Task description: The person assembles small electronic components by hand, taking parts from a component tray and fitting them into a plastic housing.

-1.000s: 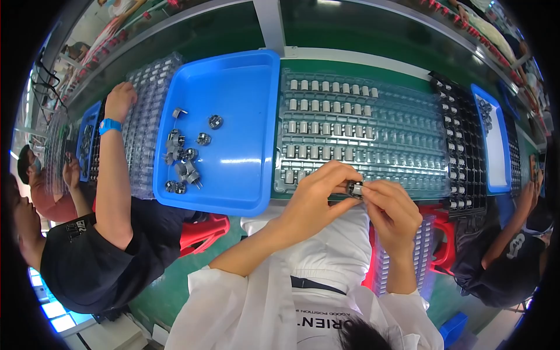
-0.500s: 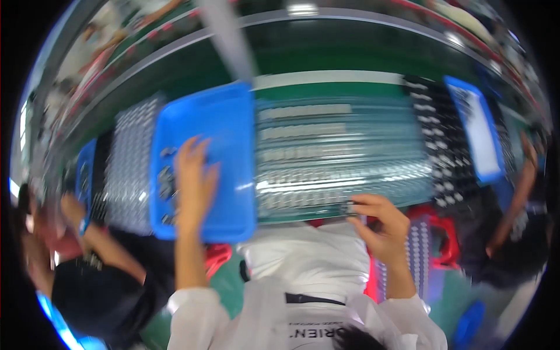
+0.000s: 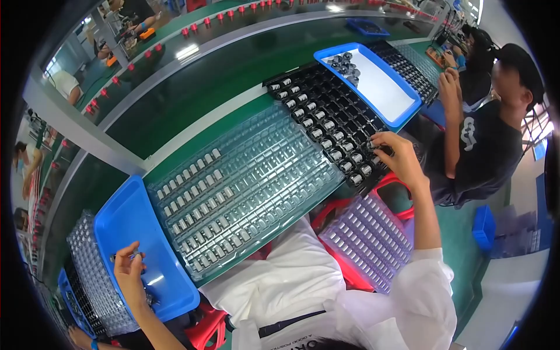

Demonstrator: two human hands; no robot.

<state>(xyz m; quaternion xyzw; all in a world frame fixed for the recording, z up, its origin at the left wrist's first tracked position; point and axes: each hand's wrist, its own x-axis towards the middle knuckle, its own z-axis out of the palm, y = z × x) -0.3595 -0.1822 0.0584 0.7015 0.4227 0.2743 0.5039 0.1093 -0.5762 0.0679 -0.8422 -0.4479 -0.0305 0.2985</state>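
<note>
My right hand (image 3: 402, 156) is over the near right part of the black compartment tray (image 3: 350, 111), thumb and fingertips pinched on a small metal part (image 3: 372, 145) that is mostly hidden. Several rows of this tray hold short silver cylinders. My left hand (image 3: 129, 277) hangs over the blue tray (image 3: 169, 280) at the left, fingers curled round another small dark metal part (image 3: 136, 254). A few more parts lie low in that tray, partly behind the hand. Between my hands lies a clear plastic compartment tray (image 3: 256, 181), with silver cylinders in rows on its left side.
A blue tray with a white bottom (image 3: 388, 93) holds dark round parts beyond the black tray. A filled clear tray (image 3: 370, 239) rests on a red stool (image 3: 396, 186) by my right side. A co-worker in black (image 3: 484, 140) sits at the right. A grey post (image 3: 87, 125) rises at the left.
My view has turned rightward. My right hand has moved from the clear tray's near edge to the black tray, part in its fingers. The left hand's fingers have curled round a part.
</note>
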